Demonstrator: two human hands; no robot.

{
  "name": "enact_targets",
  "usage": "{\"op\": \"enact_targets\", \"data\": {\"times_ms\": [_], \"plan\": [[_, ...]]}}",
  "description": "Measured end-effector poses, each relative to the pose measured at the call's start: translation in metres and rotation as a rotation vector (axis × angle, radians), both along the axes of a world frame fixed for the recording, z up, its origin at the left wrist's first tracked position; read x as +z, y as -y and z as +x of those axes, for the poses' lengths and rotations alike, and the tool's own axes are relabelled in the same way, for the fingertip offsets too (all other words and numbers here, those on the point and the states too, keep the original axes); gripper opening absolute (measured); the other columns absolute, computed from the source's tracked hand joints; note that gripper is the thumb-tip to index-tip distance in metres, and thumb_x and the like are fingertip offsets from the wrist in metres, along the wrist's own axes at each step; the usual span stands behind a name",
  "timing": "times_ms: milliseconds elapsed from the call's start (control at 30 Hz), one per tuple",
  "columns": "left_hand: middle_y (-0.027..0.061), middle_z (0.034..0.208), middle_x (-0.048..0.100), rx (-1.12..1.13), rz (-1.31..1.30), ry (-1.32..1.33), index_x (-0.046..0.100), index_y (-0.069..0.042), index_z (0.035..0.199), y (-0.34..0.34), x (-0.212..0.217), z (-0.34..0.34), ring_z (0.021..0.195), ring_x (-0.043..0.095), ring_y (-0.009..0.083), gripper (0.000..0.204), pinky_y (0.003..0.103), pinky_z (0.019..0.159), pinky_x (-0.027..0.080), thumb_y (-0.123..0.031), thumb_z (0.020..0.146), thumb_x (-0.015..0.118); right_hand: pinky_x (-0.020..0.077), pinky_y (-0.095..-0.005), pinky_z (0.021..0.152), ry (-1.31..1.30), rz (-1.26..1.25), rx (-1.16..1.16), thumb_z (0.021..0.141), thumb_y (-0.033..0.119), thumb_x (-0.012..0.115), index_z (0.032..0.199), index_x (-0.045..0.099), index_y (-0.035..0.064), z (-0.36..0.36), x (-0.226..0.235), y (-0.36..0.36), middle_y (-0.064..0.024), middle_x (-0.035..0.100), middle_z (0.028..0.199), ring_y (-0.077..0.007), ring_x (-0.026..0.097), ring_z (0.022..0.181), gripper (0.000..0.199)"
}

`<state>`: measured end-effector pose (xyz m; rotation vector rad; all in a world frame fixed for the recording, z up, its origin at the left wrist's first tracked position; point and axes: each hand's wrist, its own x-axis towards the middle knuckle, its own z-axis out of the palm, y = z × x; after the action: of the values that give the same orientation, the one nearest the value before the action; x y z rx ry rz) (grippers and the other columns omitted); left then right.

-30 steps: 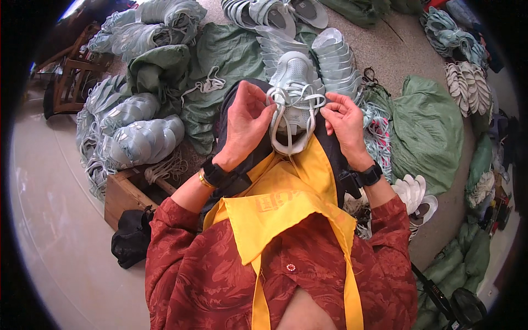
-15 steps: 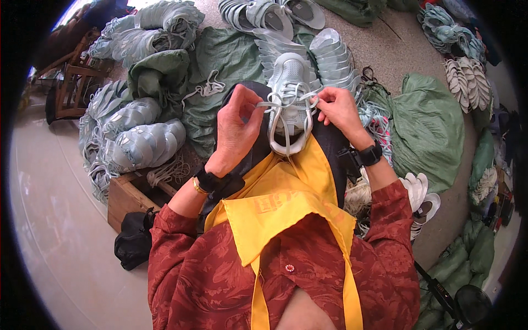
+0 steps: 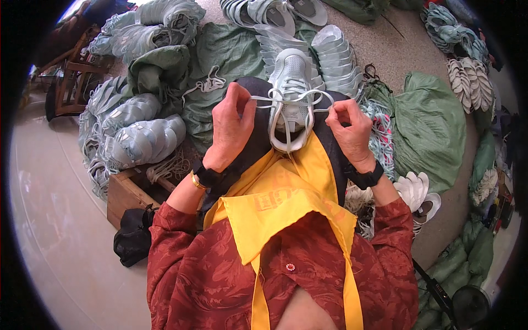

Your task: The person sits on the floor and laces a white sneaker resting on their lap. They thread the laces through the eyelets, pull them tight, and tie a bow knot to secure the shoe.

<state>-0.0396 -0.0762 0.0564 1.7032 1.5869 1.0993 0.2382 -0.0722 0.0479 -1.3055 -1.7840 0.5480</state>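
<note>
A pale mint sneaker (image 3: 295, 74) rests between my knees with its toe pointing away from me and its heel opening toward me. Its white shoelace (image 3: 291, 102) crosses over the tongue and forms loops at the middle. My left hand (image 3: 234, 122) pinches one side of the lace, stretched out to the left of the shoe. On the right, my right hand (image 3: 352, 131) pinches the other side, just beside the shoe's collar. The lace runs taut on the left and curves in a loop on the right. A yellow apron (image 3: 280, 206) covers my lap below the heel.
Stacks of pale shoe uppers (image 3: 146, 140) lie to the left, with another stack (image 3: 335, 58) beyond the sneaker. A wooden box (image 3: 127, 198) stands near my left forearm. Green sacks (image 3: 429, 129) lie to the right, and white shoe pieces (image 3: 413, 190) sit by my right forearm.
Both hands have moved apart, the left to the left and the right to the right and slightly nearer me. The lace between them is drawn wider, with loops over the tongue.
</note>
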Motion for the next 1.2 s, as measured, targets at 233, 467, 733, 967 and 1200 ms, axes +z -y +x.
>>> {"op": "enact_targets", "data": {"times_ms": [233, 467, 733, 967, 1200], "plan": [[0.0064, 0.077, 0.068, 0.001, -0.004, 0.026, 0.052, -0.002, 0.097, 0.000, -0.010, -0.003, 0.069, 0.068, 0.0129, 0.012, 0.028, 0.062, 0.052, 0.002, 0.094, 0.064, 0.0582, -0.0252, 0.061, -0.259, -0.284, -0.123, 0.089, -0.003, 0.069, 0.096, 0.063, 0.0008, 0.009, -0.005, 0.010, -0.0044, 0.070, 0.078, -0.0124, 0.073, 0.069, 0.010], [0.0134, 0.074, 0.059, -0.001, 0.072, 0.003, 0.050, -0.001, 0.096, -0.001, -0.006, -0.001, 0.062, 0.062, 0.0254, 0.014, 0.035, 0.059, 0.049, 0.006, 0.092, 0.061, 0.0589, -0.0253, 0.059, -0.167, -0.422, -0.083, 0.093, 0.004, 0.070, 0.114, 0.066, -0.0041, 0.008, 0.007, 0.006, -0.0078, 0.073, 0.084, -0.0130, 0.074, 0.069, 0.024], [0.0110, 0.077, 0.065, -0.016, 0.025, 0.090, 0.049, -0.002, 0.097, -0.001, -0.006, 0.002, 0.067, 0.069, 0.0209, 0.014, 0.032, 0.059, 0.052, 0.007, 0.093, 0.060, 0.0566, -0.0240, 0.052, -0.380, -0.641, -0.023, 0.094, 0.007, 0.071, 0.105, 0.065, -0.0045, -0.007, 0.000, -0.012, -0.0080, 0.071, 0.082, -0.0132, 0.072, 0.065, 0.017], [0.0107, 0.078, 0.065, -0.017, -0.008, 0.090, 0.049, -0.002, 0.097, 0.002, -0.007, -0.001, 0.068, 0.070, 0.0194, 0.014, 0.031, 0.059, 0.052, 0.006, 0.093, 0.060, 0.0573, -0.0240, 0.052, -0.449, -0.565, 0.010, 0.095, 0.000, 0.063, 0.089, 0.057, -0.0007, -0.004, -0.009, -0.002, -0.0042, 0.066, 0.075, -0.0116, 0.071, 0.065, 0.009], [0.0150, 0.077, 0.060, -0.042, 0.041, -0.010, 0.049, -0.001, 0.097, 0.000, -0.009, -0.005, 0.065, 0.063, 0.0283, 0.016, 0.036, 0.061, 0.049, 0.007, 0.089, 0.061, 0.0592, -0.0256, 0.053, -0.469, -0.534, -0.043, 0.092, -0.004, 0.061, 0.085, 0.053, 0.0008, -0.004, -0.008, 0.004, -0.0031, 0.065, 0.071, -0.0113, 0.071, 0.063, 0.012]]}}
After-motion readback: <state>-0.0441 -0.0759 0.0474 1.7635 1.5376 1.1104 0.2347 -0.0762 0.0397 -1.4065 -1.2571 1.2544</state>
